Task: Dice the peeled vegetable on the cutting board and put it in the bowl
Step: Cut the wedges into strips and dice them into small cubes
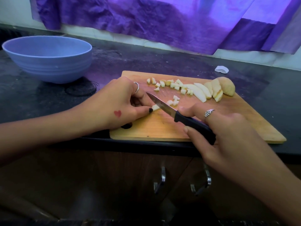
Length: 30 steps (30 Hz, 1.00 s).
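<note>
Progress: roughly midway, by the look of it; a scatter of diced pieces [169,84] lies on the cutting board [195,124], none visibly in the bowl [47,58].
Left to do: the slices [203,92] and the uncut end piece [227,86] at the board's 2 o'clock corner, then the transfer.
Left hand [120,101]: its grip pinches a small strip [155,107] flat on the board.
Right hand [228,132]: its grip is wrapped round the knife [182,115], blade across the strip.
Strip versus grip: at 3 o'clock of the left fingertips, touching them.
Bowl: at 10 o'clock of the board, well apart on the surface [146,62].
</note>
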### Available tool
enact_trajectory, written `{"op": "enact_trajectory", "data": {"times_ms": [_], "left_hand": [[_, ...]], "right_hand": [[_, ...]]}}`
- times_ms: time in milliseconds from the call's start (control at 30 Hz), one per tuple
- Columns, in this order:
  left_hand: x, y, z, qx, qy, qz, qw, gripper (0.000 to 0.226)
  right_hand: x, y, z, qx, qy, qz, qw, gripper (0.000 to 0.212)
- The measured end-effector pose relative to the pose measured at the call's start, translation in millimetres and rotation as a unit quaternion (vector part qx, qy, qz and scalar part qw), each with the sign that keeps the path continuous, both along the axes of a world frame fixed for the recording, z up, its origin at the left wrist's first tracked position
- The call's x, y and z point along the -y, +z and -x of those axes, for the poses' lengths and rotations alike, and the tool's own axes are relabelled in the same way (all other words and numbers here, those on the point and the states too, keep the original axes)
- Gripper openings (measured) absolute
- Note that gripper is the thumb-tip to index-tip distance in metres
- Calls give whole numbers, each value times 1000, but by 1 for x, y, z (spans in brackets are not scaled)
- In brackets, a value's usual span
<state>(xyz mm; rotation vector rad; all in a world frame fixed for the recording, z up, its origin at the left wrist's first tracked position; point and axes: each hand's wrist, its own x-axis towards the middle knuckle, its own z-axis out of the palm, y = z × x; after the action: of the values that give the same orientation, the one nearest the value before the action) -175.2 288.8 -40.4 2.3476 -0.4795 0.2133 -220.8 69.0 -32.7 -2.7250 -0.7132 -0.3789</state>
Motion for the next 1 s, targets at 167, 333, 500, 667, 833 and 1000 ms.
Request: {"op": "enact_trajectory", "data": {"times_ms": [167, 333, 500, 667, 833, 1000], "left_hand": [[0, -3, -1, 11, 19, -9, 1000, 10], [2, -5, 0, 32, 28, -17, 999, 10], [2, -3, 1, 34, 24, -12, 999, 14], [1, 0, 1, 40, 43, -26, 998, 7], [0, 0, -2, 65, 75, -51, 994, 17], [-4, 3, -9, 42, 84, -62, 994, 27]], "right_hand": [[-13, 6, -8, -23, 0, 46, 999, 30], [-14, 3, -8, -16, 17, 56, 998, 24], [5, 6, 10, 1, 6, 41, 999, 28], [-2, 3, -8, 7, -9, 5, 1000, 14], [-2, 0, -6, 8, -1, 18, 1000, 18], [-8, 8, 0, -4, 36, 29, 999, 19]]}}
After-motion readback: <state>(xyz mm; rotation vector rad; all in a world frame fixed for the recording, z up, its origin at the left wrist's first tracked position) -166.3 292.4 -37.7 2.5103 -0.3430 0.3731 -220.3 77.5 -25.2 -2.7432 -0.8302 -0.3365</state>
